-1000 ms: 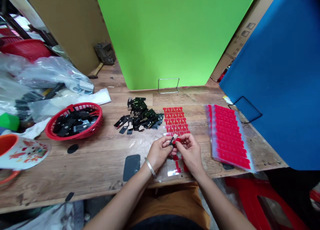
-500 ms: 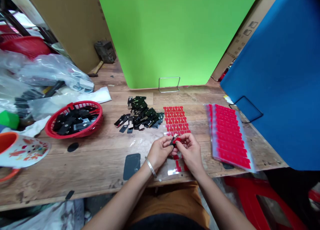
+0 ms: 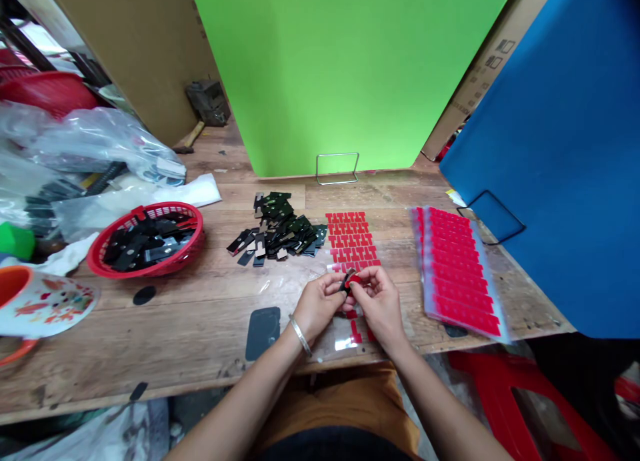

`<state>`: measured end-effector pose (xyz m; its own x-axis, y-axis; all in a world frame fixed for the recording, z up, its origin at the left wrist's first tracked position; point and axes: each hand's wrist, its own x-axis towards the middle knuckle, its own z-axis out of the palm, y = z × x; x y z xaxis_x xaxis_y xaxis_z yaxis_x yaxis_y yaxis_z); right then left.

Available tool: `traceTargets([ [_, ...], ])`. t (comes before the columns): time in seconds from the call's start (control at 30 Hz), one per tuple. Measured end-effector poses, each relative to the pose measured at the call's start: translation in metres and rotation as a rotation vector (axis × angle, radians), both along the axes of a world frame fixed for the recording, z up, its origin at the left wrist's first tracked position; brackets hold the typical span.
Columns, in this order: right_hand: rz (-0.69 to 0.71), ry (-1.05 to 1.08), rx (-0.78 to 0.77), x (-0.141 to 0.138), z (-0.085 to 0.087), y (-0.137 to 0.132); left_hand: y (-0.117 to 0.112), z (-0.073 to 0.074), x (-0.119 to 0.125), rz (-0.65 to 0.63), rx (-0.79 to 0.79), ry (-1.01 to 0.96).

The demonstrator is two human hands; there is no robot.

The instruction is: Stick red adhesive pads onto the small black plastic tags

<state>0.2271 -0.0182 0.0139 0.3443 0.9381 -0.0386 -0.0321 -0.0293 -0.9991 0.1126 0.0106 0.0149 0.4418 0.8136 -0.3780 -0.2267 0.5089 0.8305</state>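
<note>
My left hand (image 3: 316,307), with a silver bangle at the wrist, pinches a small dark flat piece (image 3: 346,280). Against that piece, the thumb and fingers of my right hand (image 3: 383,307) grip a red sticker (image 3: 355,281); the fingers partly hide both. Under and beyond my hands lies a clear sheet of red T-shaped stickers (image 3: 349,239), its near part mostly covered. To the left of this sheet is a loose pile of black flat pieces (image 3: 285,227), some showing a pale tab.
A red basket (image 3: 196,253) of black pieces stands left, near a mug (image 3: 60,304) and plastic bags (image 3: 110,137). More red sticker sheets (image 3: 460,267) are stacked right. A green board (image 3: 340,74) and a blue board (image 3: 560,167) rise behind the table.
The dark piece and red sticker have tilted slightly between my fingers, and less of the pale end shows. My hands stay in nearly the same place; the view shifts slightly.
</note>
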Motion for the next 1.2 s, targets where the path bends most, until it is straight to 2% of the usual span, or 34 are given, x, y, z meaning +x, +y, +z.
traceTargets([
  [0.23,-0.004,-0.040,0.007,-0.002,-0.001,-0.001,-0.001,-0.001,0.001,0.057,0.009,0.046],
  [0.4,0.048,-0.087,0.036,-0.005,0.001,-0.006,-0.002,-0.005,0.002,0.123,0.062,0.091],
  [0.6,-0.087,-0.363,0.155,0.001,0.006,-0.004,-0.005,-0.003,0.002,0.119,0.081,0.086],
  [1.2,-0.051,-0.361,0.130,0.007,0.007,0.003,-0.008,0.000,0.003,0.118,0.058,0.085],
])
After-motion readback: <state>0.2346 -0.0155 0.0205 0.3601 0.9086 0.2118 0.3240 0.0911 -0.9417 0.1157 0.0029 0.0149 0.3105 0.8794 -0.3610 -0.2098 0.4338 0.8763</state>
